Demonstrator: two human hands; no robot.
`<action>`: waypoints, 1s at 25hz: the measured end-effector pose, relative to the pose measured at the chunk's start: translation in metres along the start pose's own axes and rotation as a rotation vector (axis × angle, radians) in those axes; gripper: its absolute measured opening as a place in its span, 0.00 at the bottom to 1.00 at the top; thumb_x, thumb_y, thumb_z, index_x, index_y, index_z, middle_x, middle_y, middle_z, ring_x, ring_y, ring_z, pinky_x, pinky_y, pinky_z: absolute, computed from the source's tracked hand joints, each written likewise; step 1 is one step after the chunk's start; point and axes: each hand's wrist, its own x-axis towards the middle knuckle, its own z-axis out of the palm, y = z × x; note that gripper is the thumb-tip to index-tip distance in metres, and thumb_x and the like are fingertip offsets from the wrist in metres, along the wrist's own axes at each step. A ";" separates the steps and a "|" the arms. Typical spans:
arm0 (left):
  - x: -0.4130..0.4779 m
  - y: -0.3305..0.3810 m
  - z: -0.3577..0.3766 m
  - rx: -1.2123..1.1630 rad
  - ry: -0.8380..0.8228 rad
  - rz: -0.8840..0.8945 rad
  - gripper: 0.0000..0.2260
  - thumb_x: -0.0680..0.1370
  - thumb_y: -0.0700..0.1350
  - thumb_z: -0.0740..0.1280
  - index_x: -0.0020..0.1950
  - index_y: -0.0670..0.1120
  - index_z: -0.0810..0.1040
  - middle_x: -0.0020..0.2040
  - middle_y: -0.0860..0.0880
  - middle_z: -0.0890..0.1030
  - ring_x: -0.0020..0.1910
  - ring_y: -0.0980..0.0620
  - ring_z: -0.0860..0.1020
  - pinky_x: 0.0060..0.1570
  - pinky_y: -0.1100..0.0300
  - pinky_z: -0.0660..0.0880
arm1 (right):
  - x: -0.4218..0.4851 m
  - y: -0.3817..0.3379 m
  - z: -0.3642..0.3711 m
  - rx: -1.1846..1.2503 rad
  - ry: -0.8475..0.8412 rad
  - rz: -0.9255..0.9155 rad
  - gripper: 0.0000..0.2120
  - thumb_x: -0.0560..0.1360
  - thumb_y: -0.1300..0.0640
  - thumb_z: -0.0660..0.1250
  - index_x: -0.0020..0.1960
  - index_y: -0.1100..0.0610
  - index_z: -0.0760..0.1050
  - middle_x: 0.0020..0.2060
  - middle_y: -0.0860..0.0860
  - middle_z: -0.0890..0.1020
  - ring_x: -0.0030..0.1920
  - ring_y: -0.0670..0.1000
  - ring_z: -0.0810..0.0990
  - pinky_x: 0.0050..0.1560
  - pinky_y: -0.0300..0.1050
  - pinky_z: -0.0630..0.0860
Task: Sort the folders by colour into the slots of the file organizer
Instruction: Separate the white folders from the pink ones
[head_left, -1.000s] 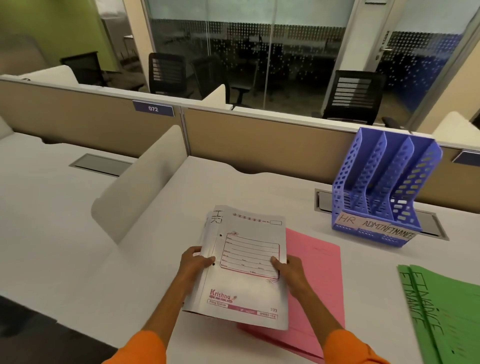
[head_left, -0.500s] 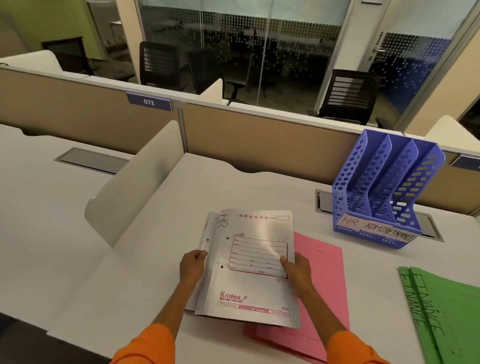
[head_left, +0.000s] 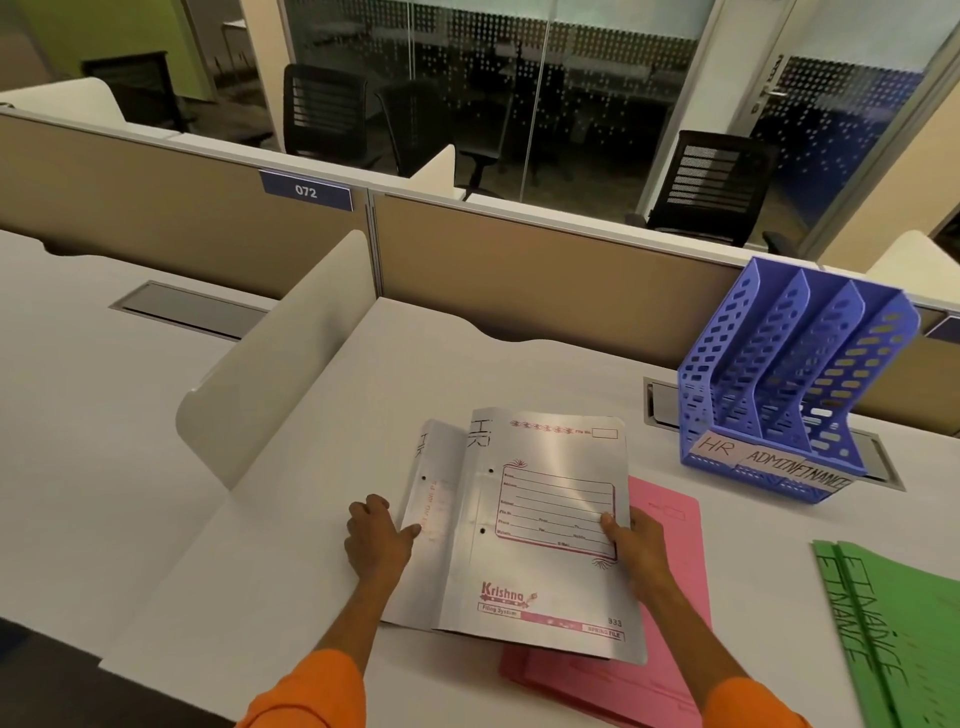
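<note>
Two white folders overlapped over the near part of the counter (head_left: 493, 374). The top white folder (head_left: 545, 519) faced up, its printed form and pink "Krishna" strip toward me. The lower white folder (head_left: 431, 499) stuck out from under its left side. My left hand (head_left: 376, 540) pinched the left edge of the lower white folder, thumb on its face and the other fingers curled at the edge. My right hand (head_left: 641, 545) gripped the right edge of the top white folder, thumb laid on the cover, the other fingers hidden beneath. Under the right part of both lay the pink folders (head_left: 670, 571), flat on the counter, their right and near edges showing. The green folders (head_left: 904, 623) lay well apart at the right, with "FINANCE" handwritten on them. The blue file organizer (head_left: 779, 379) stood at the back right of the counter, its three slots open toward me. Paper labels (head_left: 769, 462) along its front read HR, ADMIN and FINANCE. A rounded white divider panel (head_left: 280, 358) stood at the counter's left. Orange sleeves (head_left: 306, 691) covered my arms near the bottom edge.
</note>
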 end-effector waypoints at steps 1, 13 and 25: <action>0.002 -0.002 -0.001 0.015 0.007 0.003 0.26 0.70 0.53 0.76 0.61 0.43 0.70 0.59 0.42 0.72 0.55 0.43 0.75 0.50 0.50 0.76 | 0.000 0.000 0.000 -0.003 0.002 -0.002 0.10 0.77 0.56 0.68 0.57 0.57 0.78 0.47 0.54 0.86 0.44 0.56 0.86 0.47 0.56 0.83; 0.033 -0.040 -0.033 -0.129 0.082 -0.093 0.21 0.72 0.46 0.75 0.60 0.40 0.72 0.60 0.37 0.72 0.56 0.37 0.75 0.49 0.44 0.77 | -0.003 0.006 0.035 0.075 -0.020 0.031 0.12 0.76 0.58 0.70 0.58 0.61 0.78 0.48 0.57 0.85 0.46 0.58 0.85 0.50 0.61 0.82; 0.027 -0.048 -0.051 -0.555 0.080 0.040 0.06 0.78 0.43 0.68 0.52 0.41 0.80 0.44 0.45 0.83 0.44 0.45 0.81 0.52 0.48 0.80 | -0.028 -0.005 0.130 0.183 -0.052 0.067 0.16 0.77 0.61 0.68 0.64 0.62 0.74 0.56 0.56 0.81 0.55 0.57 0.80 0.59 0.55 0.78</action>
